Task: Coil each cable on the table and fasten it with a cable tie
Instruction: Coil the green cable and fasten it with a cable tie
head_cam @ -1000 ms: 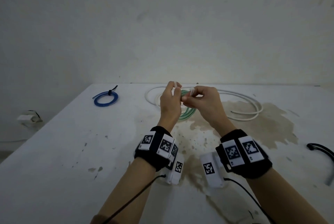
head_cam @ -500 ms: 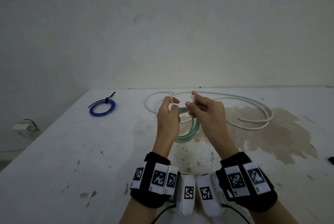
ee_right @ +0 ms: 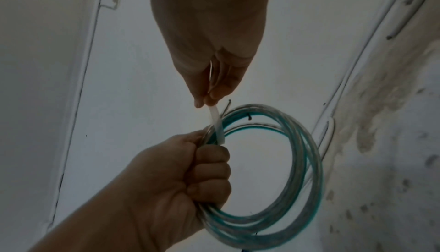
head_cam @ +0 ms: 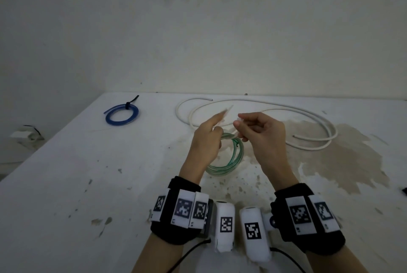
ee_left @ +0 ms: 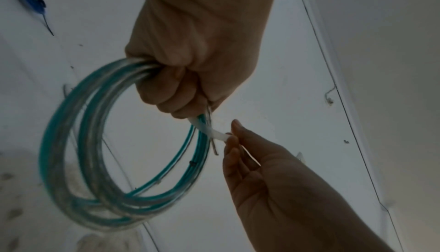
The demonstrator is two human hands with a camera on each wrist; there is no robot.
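Note:
My left hand [head_cam: 209, 138] grips a coiled green-and-clear cable [head_cam: 229, 162] above the table [head_cam: 66, 173]; the fist closes round the coil's top [ee_left: 181, 86] [ee_right: 207, 171]. A white cable tie [ee_left: 215, 132] [ee_right: 216, 122] wraps the coil beside that fist. My right hand [head_cam: 248, 131] pinches the tie's end between thumb and fingertips [ee_right: 205, 98] [ee_left: 232, 139]. The coil [ee_left: 107, 162] [ee_right: 285, 162] hangs below both hands. The tie's other end sticks up past my left forefinger in the head view.
A blue coil [head_cam: 121, 114], fastened with a black tie, lies at the back left. A long loose white cable [head_cam: 286, 123] sprawls behind the hands. A brown stain [head_cam: 343, 158] covers the table's right part. A dark object [head_cam: 404, 191] shows at the right edge.
Both hands have drawn slightly apart and nearer me, and the right hand has pulled the tie's end rightward. My head view has tipped down, so the wrists sit higher in frame.

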